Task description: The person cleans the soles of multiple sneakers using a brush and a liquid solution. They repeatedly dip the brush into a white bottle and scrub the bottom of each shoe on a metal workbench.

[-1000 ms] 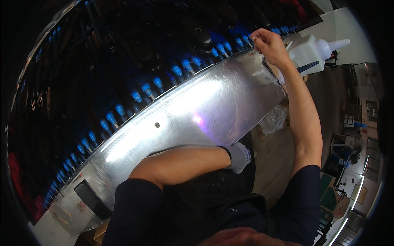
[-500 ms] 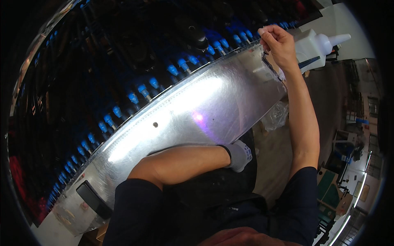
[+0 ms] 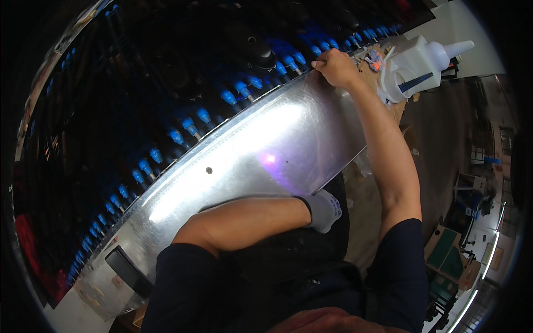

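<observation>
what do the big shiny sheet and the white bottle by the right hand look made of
The sheet looks like bare metal, probably aluminium: silvery, brushed, with a bright glare streak. The bottle looks like matte white plastic: opaque, soft-edged, with a moulded cone nozzle. The right hand rests at the sheet's far edge.

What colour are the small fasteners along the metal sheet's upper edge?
Blue fasteners, on the metal sheet; head view shows them best.

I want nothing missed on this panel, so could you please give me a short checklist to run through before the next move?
1. Right hand at the far edge of the shiny metal sheet: ok.
2. What its fingers pinch: cannot tell.
3. Left hand, gloved, at the sheet's near edge: ok.
4. Row of blue clamps along the far edge: ok.
5. White nozzle bottle standing beside the right hand: ok.
</observation>
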A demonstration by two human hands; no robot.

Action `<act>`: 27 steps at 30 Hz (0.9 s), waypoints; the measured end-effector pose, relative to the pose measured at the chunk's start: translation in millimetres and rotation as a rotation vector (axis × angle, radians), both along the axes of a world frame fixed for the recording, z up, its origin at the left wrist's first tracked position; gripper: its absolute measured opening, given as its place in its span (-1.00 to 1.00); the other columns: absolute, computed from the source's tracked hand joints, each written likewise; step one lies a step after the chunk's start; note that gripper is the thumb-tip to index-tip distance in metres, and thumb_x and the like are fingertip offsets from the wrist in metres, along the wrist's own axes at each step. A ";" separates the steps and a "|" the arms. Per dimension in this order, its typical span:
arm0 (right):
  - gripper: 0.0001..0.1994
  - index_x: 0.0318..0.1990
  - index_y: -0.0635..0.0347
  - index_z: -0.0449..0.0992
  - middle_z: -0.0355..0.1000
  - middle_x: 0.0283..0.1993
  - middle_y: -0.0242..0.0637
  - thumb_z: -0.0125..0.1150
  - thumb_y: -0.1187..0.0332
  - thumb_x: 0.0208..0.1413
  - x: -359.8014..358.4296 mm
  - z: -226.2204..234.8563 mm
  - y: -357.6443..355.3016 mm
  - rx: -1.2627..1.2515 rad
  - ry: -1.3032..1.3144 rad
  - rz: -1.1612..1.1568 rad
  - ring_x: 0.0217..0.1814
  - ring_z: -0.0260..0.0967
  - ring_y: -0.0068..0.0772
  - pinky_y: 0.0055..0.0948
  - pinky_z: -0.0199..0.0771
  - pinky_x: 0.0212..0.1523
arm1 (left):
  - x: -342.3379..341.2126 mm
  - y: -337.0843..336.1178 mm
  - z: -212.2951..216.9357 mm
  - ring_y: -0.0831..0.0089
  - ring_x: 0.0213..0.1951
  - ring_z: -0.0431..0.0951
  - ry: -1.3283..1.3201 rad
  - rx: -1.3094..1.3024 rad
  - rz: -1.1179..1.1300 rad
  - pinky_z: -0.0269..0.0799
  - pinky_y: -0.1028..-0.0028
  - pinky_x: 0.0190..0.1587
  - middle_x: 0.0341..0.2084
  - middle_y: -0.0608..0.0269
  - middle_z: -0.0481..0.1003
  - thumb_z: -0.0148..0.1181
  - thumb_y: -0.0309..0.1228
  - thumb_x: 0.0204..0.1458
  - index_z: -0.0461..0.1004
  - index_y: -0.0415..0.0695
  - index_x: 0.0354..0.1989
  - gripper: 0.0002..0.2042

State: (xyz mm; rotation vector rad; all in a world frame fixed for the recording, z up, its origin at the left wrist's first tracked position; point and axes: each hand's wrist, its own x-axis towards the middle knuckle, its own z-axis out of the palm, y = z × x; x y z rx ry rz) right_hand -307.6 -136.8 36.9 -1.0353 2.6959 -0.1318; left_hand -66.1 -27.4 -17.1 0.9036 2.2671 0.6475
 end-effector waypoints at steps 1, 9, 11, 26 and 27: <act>-0.61 0.06 0.16 0.67 0.61 0.08 -0.04 0.32 0.10 0.22 -3.8 1.2 -5.9 0.043 -0.014 -0.015 0.18 0.54 0.06 -0.06 0.52 0.20 | 0.2 1.0 -2.2 0.12 0.02 0.64 0.010 0.001 0.000 0.53 0.15 0.01 -0.01 0.10 0.62 0.09 -0.17 0.14 0.52 -0.13 0.16 -0.54; -0.51 0.21 0.13 0.56 0.51 0.24 0.05 0.24 0.24 0.10 -17.8 9.9 -54.3 0.276 -0.032 -0.027 0.32 0.46 0.07 -0.11 0.45 0.31 | 3.5 -1.1 -5.4 0.15 0.03 0.64 0.082 0.075 0.058 0.53 0.18 -0.01 -0.02 0.08 0.63 0.09 -0.26 0.08 0.56 -0.15 0.10 -0.58; -0.50 0.23 0.14 0.55 0.48 0.27 0.06 0.21 0.28 0.10 -19.4 4.9 -58.7 0.305 -0.032 -0.025 0.34 0.43 0.07 -0.12 0.43 0.34 | 3.1 -0.2 -5.9 0.15 0.02 0.65 0.099 0.076 0.063 0.54 0.17 -0.02 -0.04 0.07 0.64 0.09 -0.28 0.08 0.56 -0.15 0.09 -0.58; -0.72 -0.24 0.28 0.63 0.61 -0.28 -0.14 0.34 0.20 0.12 -36.1 18.0 -12.6 -0.278 -0.126 0.072 -0.17 0.57 -0.15 -0.20 0.54 -0.09 | -3.2 -3.7 4.7 0.11 -0.02 0.66 0.047 0.043 0.059 0.53 0.13 -0.06 -0.07 0.09 0.65 0.09 -0.26 0.11 0.55 -0.12 0.10 -0.60; -0.75 -0.27 0.27 0.61 0.57 -0.35 -0.21 0.32 0.23 0.14 -39.8 17.8 -0.7 -0.354 -0.203 0.060 -0.25 0.53 -0.27 -0.27 0.53 -0.17 | -3.8 -3.4 6.6 0.11 -0.01 0.66 0.041 0.030 0.049 0.53 0.13 -0.05 -0.05 0.09 0.64 0.08 -0.26 0.11 0.54 -0.12 0.12 -0.59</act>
